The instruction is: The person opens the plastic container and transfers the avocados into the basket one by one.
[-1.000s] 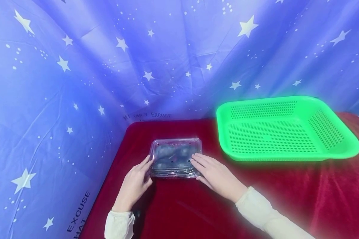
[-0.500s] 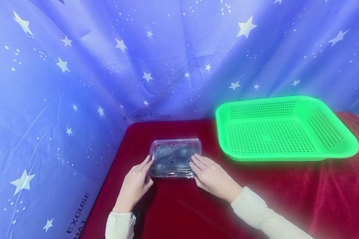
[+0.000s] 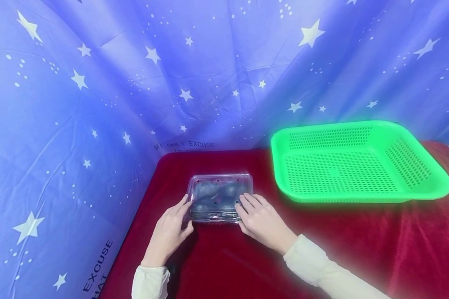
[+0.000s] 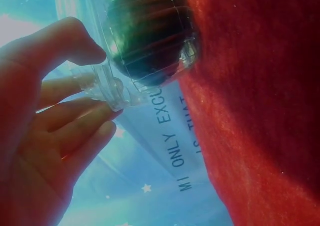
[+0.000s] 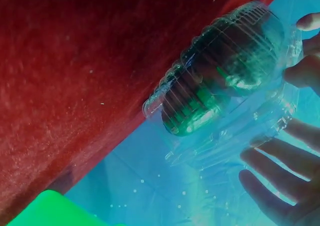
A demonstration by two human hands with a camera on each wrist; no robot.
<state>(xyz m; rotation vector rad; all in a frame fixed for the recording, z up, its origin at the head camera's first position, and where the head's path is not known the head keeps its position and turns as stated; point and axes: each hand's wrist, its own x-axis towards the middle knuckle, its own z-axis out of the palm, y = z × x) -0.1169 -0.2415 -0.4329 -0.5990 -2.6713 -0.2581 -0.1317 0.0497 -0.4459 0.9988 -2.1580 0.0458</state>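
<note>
Box (image 3: 215, 192) sits on the red cloth (image 3: 224, 265), long side running left-right between the hands, so neither's really nearer. Left hand (image 3: 167, 233) and right hand (image 3: 265, 224) touch opposite ends, thumbs spread from fingers; can't tell if either's pinching.

Right hand (image 5: 300, 188): fingers spread at the edge of a clear plastic box (image 5: 245, 109). Dark, rounded items (image 5: 247, 65) visible inside. Box set on red cloth (image 5: 75, 85). Green object (image 5: 55, 211) cut off, lower left. Backdrop (image 5: 150, 186): blue, white-dotted.
</note>
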